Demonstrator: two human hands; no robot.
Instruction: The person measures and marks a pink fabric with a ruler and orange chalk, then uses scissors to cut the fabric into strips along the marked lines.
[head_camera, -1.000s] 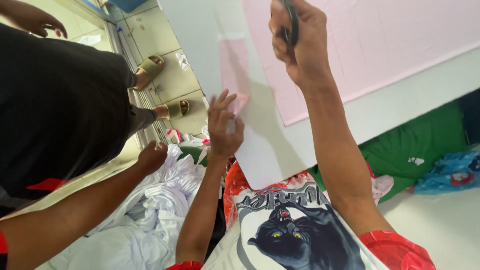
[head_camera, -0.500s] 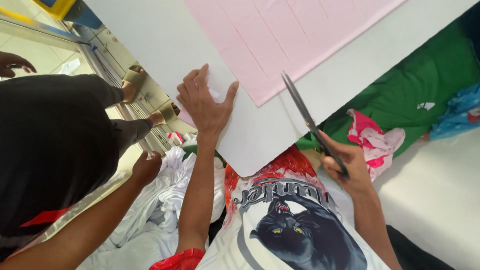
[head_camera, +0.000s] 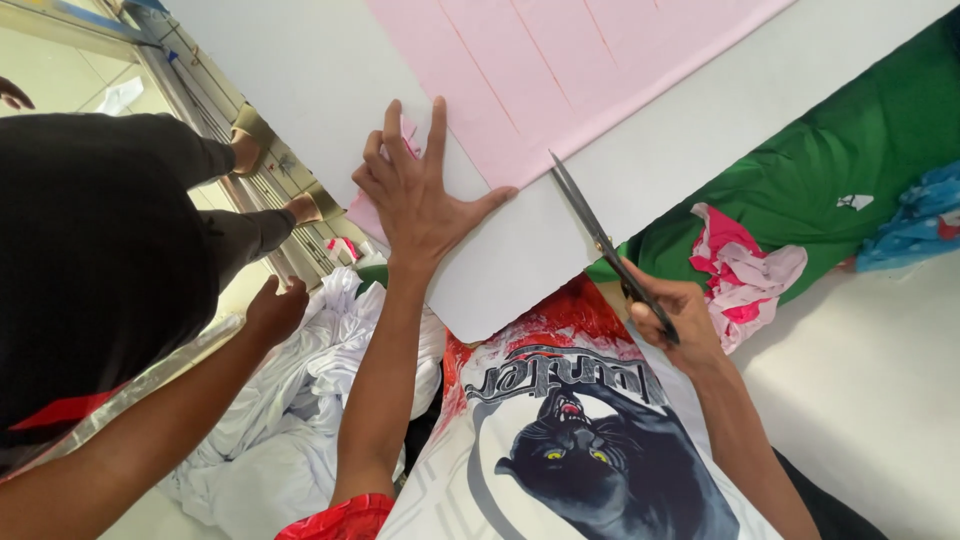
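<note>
Head cam: left hand (head_camera: 420, 195) flat w/ fingers spread wide, pressing the pink sheet (head_camera: 570, 70) onto the white board (head_camera: 520, 250), gripping nothing. Right hand (head_camera: 672, 318) curled tight around the scissors (head_camera: 598, 240), blades about shut, tip just at the pink sheet's lower edge. Someone else's hand (head_camera: 272, 308) rests on white cloth (head_camera: 300, 420) nearby.

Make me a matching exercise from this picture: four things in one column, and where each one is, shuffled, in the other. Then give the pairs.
Things:
1. scissors
2. pink fabric
3. green cloth
4. white garments

Places:
A. bunched low down, beside the left forearm
B. in the right hand
C. on the white board, under the left hand
D. right of the board, past its edge

Pairs: 1-B, 2-C, 3-D, 4-A
</note>
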